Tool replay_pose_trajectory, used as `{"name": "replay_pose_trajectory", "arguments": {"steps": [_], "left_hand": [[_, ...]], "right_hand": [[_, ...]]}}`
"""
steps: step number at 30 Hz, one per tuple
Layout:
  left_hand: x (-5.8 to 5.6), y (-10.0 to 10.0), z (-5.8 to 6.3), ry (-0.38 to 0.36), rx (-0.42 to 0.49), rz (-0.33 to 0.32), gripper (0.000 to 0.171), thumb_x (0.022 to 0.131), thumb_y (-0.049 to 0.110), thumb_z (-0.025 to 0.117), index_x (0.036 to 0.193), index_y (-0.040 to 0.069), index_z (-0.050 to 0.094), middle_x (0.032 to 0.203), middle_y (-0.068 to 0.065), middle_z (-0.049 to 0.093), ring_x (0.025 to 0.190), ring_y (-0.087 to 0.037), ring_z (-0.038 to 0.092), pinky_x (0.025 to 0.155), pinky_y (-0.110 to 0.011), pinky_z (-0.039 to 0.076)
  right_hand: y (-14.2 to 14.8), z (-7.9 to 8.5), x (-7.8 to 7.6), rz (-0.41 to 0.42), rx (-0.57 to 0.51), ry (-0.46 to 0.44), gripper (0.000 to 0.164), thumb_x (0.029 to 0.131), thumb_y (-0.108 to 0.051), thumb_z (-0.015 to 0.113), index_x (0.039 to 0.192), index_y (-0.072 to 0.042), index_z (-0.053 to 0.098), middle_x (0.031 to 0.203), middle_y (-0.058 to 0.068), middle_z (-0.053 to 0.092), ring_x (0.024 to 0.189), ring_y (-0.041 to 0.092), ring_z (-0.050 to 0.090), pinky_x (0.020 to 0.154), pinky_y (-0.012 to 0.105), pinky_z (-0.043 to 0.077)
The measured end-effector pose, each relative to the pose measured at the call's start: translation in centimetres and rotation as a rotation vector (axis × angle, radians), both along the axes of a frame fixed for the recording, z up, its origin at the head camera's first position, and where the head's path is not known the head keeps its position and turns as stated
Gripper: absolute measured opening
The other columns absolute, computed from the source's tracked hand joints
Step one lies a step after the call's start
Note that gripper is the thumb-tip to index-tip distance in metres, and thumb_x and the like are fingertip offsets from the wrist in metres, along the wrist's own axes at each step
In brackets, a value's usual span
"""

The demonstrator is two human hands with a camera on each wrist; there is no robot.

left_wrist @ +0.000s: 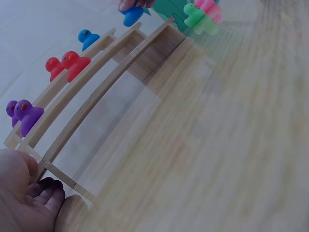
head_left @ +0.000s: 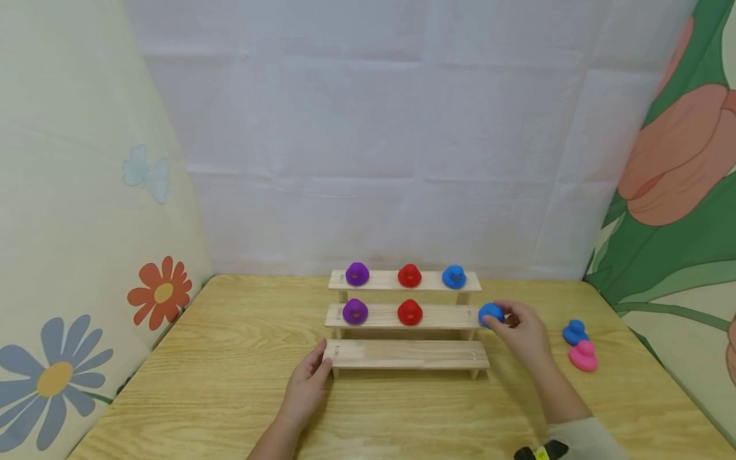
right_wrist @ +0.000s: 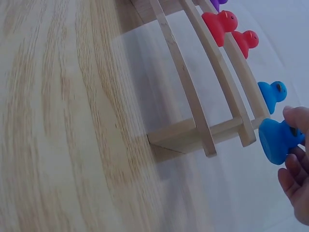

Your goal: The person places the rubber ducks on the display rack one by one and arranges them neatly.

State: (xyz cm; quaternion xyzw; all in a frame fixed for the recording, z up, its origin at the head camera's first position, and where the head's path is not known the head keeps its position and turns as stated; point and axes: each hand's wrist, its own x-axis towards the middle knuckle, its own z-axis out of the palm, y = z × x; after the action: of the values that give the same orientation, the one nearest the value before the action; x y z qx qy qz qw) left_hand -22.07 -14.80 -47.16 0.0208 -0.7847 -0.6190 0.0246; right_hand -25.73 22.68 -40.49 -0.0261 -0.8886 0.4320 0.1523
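A three-tier wooden stand [head_left: 402,363] stands on the table. My right hand [head_left: 525,335] pinches a blue rubber duck [right_wrist: 276,141] between thumb and fingers, at the right end of the middle tier. In the right wrist view that duck hangs just past the tier's end. My left hand [head_left: 305,388] holds the left end of the lowest tier, thumb in front, some fingers hidden by the wood. On the top tier sit a purple duck [head_left: 357,274], a red duck [head_left: 410,276] and another blue duck [head_left: 454,276]. The middle tier bears a purple duck [head_left: 355,312] and a red duck [head_left: 410,312].
Right of my right hand, a loose blue duck [head_left: 575,333] and a pink duck [head_left: 584,356] sit together on the wood-grain table [head_left: 230,358]. A green duck [left_wrist: 194,18] shows there in the left wrist view. A white cloth [head_left: 368,128] hangs behind, with flowered cloths at both sides.
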Motion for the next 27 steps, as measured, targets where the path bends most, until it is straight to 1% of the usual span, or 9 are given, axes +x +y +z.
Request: {"name": "replay_pose_trajectory", "arguments": {"steps": [4,10,13,16,21,27], "left_hand": [[0.0,0.0,0.0,0.003,-0.002,-0.001,0.051,0.104,0.014,0.044,0.15,-0.004,0.03,0.156,-0.024,0.03,0.146,-0.039,0.028,0.121,-0.05,0.026],[-0.1,-0.1,0.0,0.003,-0.008,-0.003,0.051,0.104,0.014,0.043,0.15,-0.005,0.029,0.156,-0.025,0.03,0.145,-0.04,0.028,0.12,-0.051,0.027],[0.0,0.0,0.0,0.0,-0.009,0.0,0.051,0.104,0.014,0.044,0.15,-0.004,0.03,0.156,-0.025,0.031,0.145,-0.04,0.029,0.12,-0.051,0.027],[0.0,0.1,0.0,-0.007,-0.006,0.002,0.051,0.104,0.014,0.044,0.15,-0.004,0.03,0.156,-0.024,0.031,0.146,-0.039,0.029,0.12,-0.051,0.027],[0.0,0.1,0.0,-0.013,-0.003,0.004,0.052,0.104,0.014,0.045,0.15,-0.003,0.031,0.156,-0.023,0.031,0.146,-0.039,0.029,0.12,-0.051,0.027],[-0.1,0.1,-0.2,-0.009,0.005,0.002,0.052,0.103,0.014,0.045,0.15,-0.003,0.031,0.156,-0.023,0.031,0.146,-0.038,0.029,0.121,-0.05,0.027]], "right_hand": [[-0.5,-0.1,-0.4,0.032,0.009,0.009,0.043,0.088,-0.026,0.074,0.122,-0.001,0.065,0.109,0.016,0.063,0.087,0.017,0.055,0.066,0.017,0.047],[-1.5,0.0,-0.8,0.069,-0.007,-0.014,0.044,0.088,-0.027,0.074,0.123,-0.002,0.065,0.11,0.016,0.063,0.089,0.019,0.056,0.067,0.018,0.048],[-2.1,0.0,-1.0,0.083,-0.034,-0.015,0.043,0.088,-0.025,0.074,0.123,-0.002,0.065,0.11,0.016,0.063,0.087,0.017,0.055,0.067,0.017,0.048],[-2.6,-0.1,-1.2,0.101,-0.066,0.003,0.041,0.087,-0.02,0.076,0.121,0.0,0.066,0.108,0.017,0.064,0.083,0.013,0.054,0.067,0.016,0.048],[-3.2,-0.4,-1.7,0.102,-0.078,0.025,0.04,0.085,-0.017,0.077,0.119,0.001,0.066,0.105,0.017,0.065,0.08,0.01,0.054,0.067,0.016,0.047],[-3.8,-0.6,-2.0,0.103,-0.068,0.021,0.04,0.086,-0.018,0.076,0.121,-0.001,0.066,0.105,0.016,0.063,0.084,0.014,0.054,0.068,0.016,0.047]]}}
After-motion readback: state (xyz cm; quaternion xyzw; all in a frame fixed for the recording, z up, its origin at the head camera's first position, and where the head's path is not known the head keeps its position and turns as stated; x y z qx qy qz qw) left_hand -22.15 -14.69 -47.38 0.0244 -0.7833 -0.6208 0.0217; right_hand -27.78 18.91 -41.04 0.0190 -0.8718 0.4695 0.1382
